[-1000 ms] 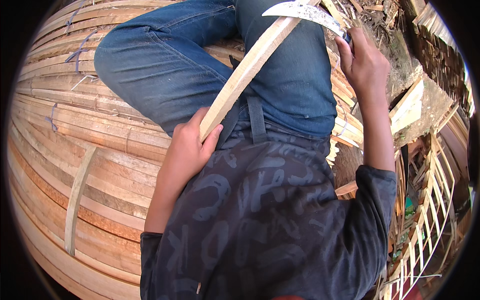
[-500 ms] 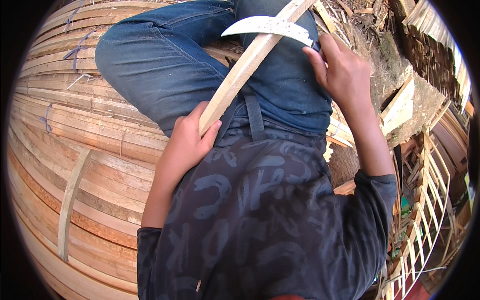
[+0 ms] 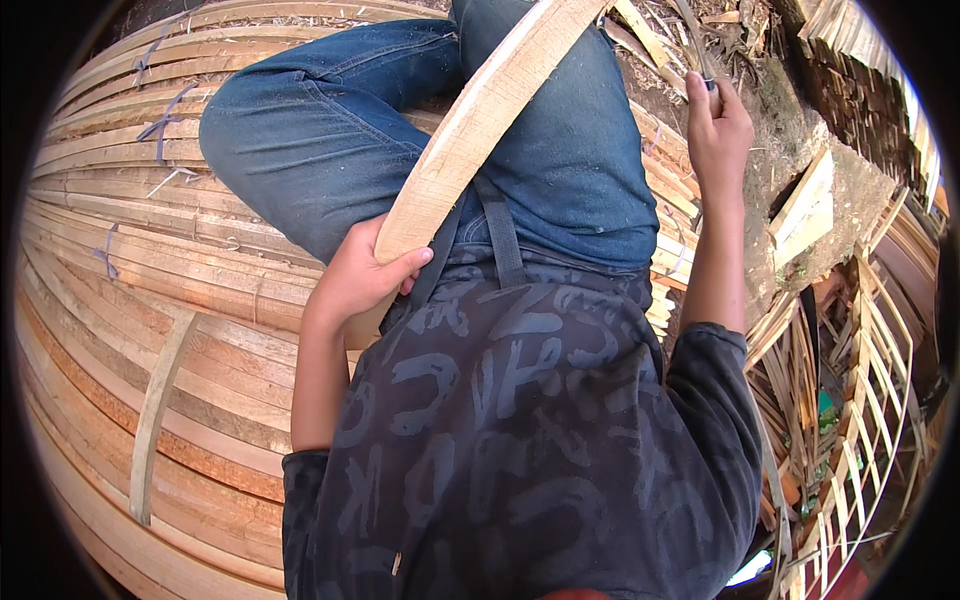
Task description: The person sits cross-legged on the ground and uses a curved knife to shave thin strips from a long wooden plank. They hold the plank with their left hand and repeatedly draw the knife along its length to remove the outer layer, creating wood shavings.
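My left hand (image 3: 362,275) grips the near end of a pale wooden slat (image 3: 480,120), thumb on top. The slat slopes up and away to the right across my jeans, its broad face toward me. Over to the right, apart from the slat, my right hand (image 3: 720,130) is closed on the dark handle of a curved knife (image 3: 690,28). The knife's blade points away from me and appears nearly edge-on, so its shape hardly shows.
Bundled wooden slats (image 3: 150,250) with blue ties fill the left side, a loose strip (image 3: 162,415) lying across them. Shavings and offcuts lie beyond my knees. At right are a rough wooden block (image 3: 845,205), stacked thin wood (image 3: 865,70) and a slatted frame (image 3: 865,420).
My right hand has moved right with the knife, whose blade has left the slat and turned edge-on. The slat has rotated in my left hand, its broad face now showing.
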`<state>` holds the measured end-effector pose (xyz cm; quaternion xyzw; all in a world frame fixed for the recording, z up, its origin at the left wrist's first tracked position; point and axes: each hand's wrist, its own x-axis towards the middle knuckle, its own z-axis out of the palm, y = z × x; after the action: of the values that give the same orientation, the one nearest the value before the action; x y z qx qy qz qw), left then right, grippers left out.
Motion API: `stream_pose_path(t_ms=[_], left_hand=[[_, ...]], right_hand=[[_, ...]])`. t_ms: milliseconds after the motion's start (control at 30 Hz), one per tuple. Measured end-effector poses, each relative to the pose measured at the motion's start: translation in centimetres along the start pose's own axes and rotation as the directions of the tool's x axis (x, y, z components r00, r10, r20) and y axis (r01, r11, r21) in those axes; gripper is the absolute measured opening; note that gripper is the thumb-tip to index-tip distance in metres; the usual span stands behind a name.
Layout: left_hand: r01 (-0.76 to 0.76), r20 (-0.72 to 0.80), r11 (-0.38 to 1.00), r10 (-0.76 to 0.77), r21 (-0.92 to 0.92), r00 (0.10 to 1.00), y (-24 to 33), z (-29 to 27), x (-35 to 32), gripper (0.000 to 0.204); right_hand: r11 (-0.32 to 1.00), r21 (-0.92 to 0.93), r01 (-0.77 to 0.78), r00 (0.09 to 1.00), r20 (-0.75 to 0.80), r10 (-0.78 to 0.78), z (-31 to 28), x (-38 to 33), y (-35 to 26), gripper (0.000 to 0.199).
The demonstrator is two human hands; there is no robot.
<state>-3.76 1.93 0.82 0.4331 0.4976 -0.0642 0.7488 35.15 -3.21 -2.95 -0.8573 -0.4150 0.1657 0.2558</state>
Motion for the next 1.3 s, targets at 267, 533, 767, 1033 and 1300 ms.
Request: stream_pose_path(t_ms=[267,533,767,1033,1300], left_hand=[[-0.019,-0.004,0.996,0.02,0.092,1.0,0.7,-0.1,0.0,0.02],[-0.088,-0.076,0.983,0.1,0.158,0.992,-0.1,0.4,-0.2,0.038],[-0.201,-0.041,0.973,0.207,0.108,0.978,-1.0,0.8,-0.2,0.044],[-0.219,-0.001,0.966,0.221,0.137,0.975,-0.5,0.5,0.4,0.039],[-0.212,-0.053,0.967,0.221,0.145,0.974,-0.1,1.0,0.6,0.04]], right_hand=[[0.918,-0.274,0.287,0.955,0.149,-0.255,2.2,-1.8,-5.7,0.016],[0.84,-0.371,0.395,0.914,0.254,-0.318,2.7,2.7,-4.0,0.011],[0.828,-0.504,-0.247,0.968,-0.161,0.191,-0.2,8.6,5.0,0.032],[0.92,-0.274,0.279,0.96,0.084,-0.266,3.0,-0.5,-6.4,0.023],[0.864,-0.438,0.251,0.964,0.027,-0.266,5.4,7.9,-1.9,0.011]])
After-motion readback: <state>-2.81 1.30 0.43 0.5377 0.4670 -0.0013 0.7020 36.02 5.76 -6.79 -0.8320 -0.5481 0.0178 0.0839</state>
